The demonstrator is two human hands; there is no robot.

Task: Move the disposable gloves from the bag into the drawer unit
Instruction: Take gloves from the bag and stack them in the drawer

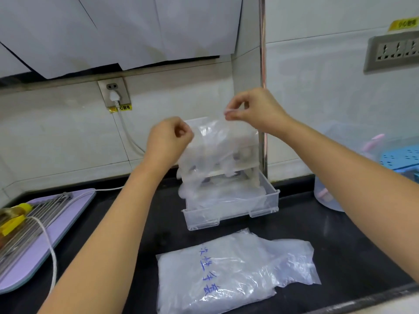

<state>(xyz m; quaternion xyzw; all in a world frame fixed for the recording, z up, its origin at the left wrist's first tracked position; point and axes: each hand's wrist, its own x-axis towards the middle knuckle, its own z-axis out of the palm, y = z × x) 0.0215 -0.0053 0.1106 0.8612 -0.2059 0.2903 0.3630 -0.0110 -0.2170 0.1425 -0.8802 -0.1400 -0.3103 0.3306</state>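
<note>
A bunch of thin clear disposable gloves point(210, 159) hangs in the air in front of the clear plastic drawer unit point(249, 137). My left hand point(169, 138) pinches their upper left edge, and my right hand point(254, 109) pinches the upper right edge a little higher. The gloves' lower ends droop into the pulled-out bottom drawer point(229, 214), which holds more clear plastic. Near the counter's front edge the clear bag point(226, 273) with blue handwriting lies flat, still bulging with gloves.
A purple tray point(56, 234) with metal rods, a yellow-capped bottle and a white cord lies on the left of the black counter point(140, 223). A clear tub point(326, 193) and blue rack point(401, 157) stand at right. Wall sockets sit behind.
</note>
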